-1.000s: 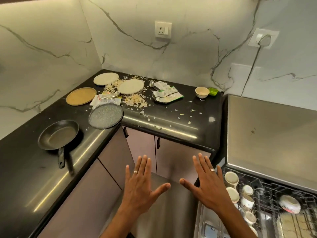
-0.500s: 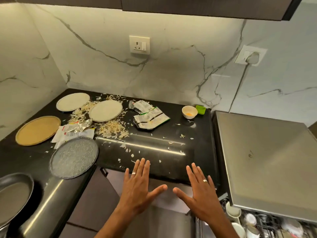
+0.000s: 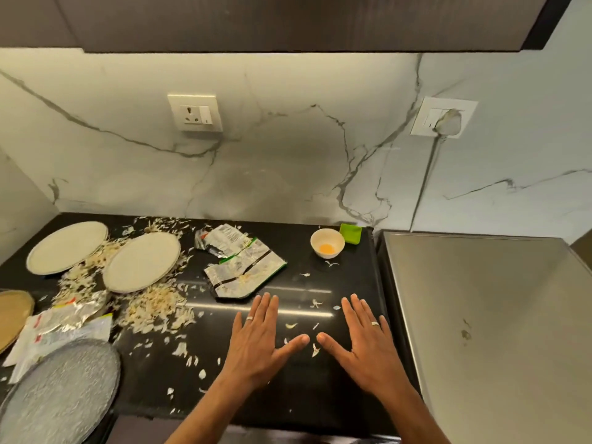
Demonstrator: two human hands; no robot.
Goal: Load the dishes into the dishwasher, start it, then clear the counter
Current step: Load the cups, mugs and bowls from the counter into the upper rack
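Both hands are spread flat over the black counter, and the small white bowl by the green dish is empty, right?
Not quite. In the head view the small white bowl holds a yellow-orange residue. The left hand and right hand are spread as you say.

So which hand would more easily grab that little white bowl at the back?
Probably the right hand. The small white bowl sits at the counter's back right, almost straight ahead of its fingers, with only scraps between. The left hand lies further left, nearer the torn wrapper.

Left grip (image 3: 256, 344), right grip (image 3: 368, 344) flat, outspread
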